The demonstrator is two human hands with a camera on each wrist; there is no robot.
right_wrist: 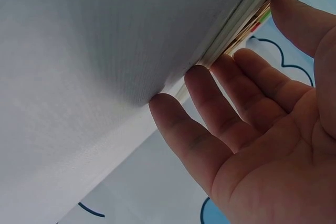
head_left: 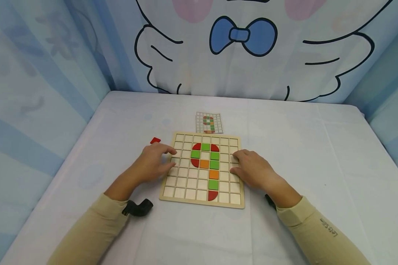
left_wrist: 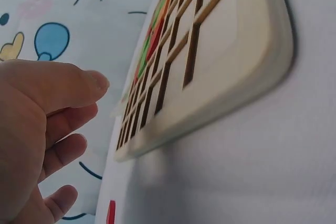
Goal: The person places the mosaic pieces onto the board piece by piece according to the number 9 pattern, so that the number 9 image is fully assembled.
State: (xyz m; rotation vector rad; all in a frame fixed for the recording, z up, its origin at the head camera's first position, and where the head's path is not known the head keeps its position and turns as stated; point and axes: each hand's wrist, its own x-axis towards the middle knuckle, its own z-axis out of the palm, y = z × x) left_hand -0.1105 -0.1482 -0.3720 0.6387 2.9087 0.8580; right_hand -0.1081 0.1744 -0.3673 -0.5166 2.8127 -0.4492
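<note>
A square wooden grid board lies on the table. Red, green and orange tiles set in its cells form a shape like a 9, with orange tiles, green tiles and rounded red tiles. My left hand hovers at the board's left edge, thumb and fingers apart; in the left wrist view a gap separates the thumb from the board. On the right side, my right hand rests against the board's edge, fingers extended. In the right wrist view, fingertips touch along that edge.
Just behind the board lies a small pattern card showing a similar coloured shape on a grid. A loose red piece sits beyond the left hand. A printed curtain hangs along the table's back edge.
</note>
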